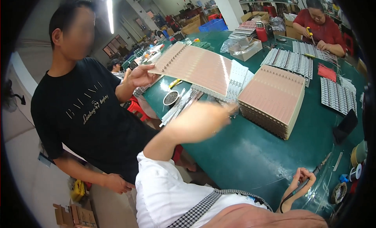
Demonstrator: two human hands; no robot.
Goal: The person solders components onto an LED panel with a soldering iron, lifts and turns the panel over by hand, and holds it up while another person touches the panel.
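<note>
My left hand [199, 120], smeared by motion, reaches across the table beside a stack of pinkish boards [272, 92]; its fingers are too blurred to read. At the lower right my right hand [301, 183] is closed round a soldering iron [319, 168], its metal tip pointing away and its dark cord looping down by my wrist. A person in a black T-shirt stands at the left. That person's hand [141, 75] grips the edge of a pinkish board [192, 67] with a row of small pins, tilted above the table.
A white cup of small dark parts [171, 97] and thin metal strips [184, 106] lie near my left hand. Grey component panels [288, 63] and an open carton [245, 49] stand farther back. Solder spools [355, 173] line the right edge. A person in red works at the far right.
</note>
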